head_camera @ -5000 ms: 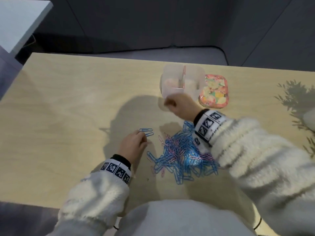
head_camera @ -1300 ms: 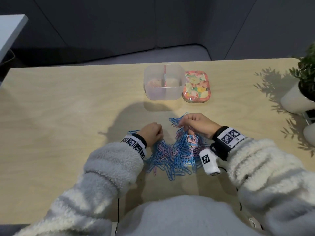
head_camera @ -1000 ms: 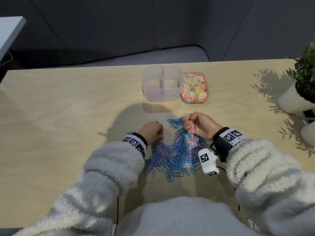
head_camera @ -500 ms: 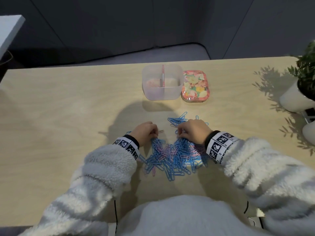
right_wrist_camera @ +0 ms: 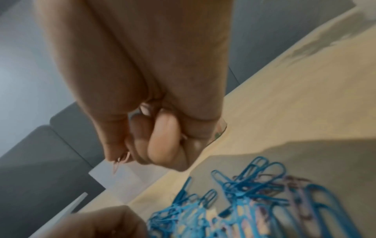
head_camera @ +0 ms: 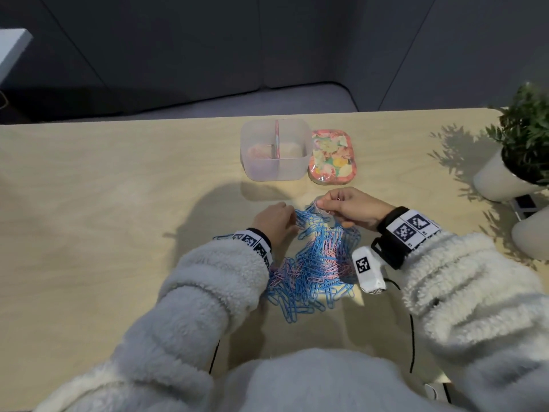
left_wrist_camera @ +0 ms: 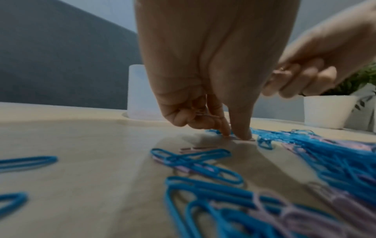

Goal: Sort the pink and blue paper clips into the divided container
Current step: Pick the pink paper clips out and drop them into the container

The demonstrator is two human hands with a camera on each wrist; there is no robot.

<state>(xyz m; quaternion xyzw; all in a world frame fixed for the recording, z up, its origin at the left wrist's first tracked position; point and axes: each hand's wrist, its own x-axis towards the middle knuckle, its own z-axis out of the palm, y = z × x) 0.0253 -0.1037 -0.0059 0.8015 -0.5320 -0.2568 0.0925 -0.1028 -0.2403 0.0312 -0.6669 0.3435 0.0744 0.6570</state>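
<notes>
A heap of blue and pink paper clips [head_camera: 315, 263] lies on the wooden table in front of me. My left hand [head_camera: 292, 220] is at the heap's far-left edge. Its thumb and forefinger tips [left_wrist_camera: 242, 135] pinch a pink clip flat on the table, and pink clips [left_wrist_camera: 200, 112] sit in its curled fingers. My right hand [head_camera: 322, 203] hovers over the heap's far edge, gripping a few pink clips [right_wrist_camera: 122, 159]. The clear divided container [head_camera: 274, 171] stands beyond, with pink clips showing faintly in its left half.
A floral lid [head_camera: 332, 157] lies against the container's right side. A potted plant in a white pot [head_camera: 502, 179] and another white pot [head_camera: 531, 236] stand at the table's right edge. Two loose blue clips [left_wrist_camera: 26, 162] lie left of the heap.
My right hand has lifted off the heap with pink clips and turned its wrist camera into view. My left hand stays at the heap's far-left edge.
</notes>
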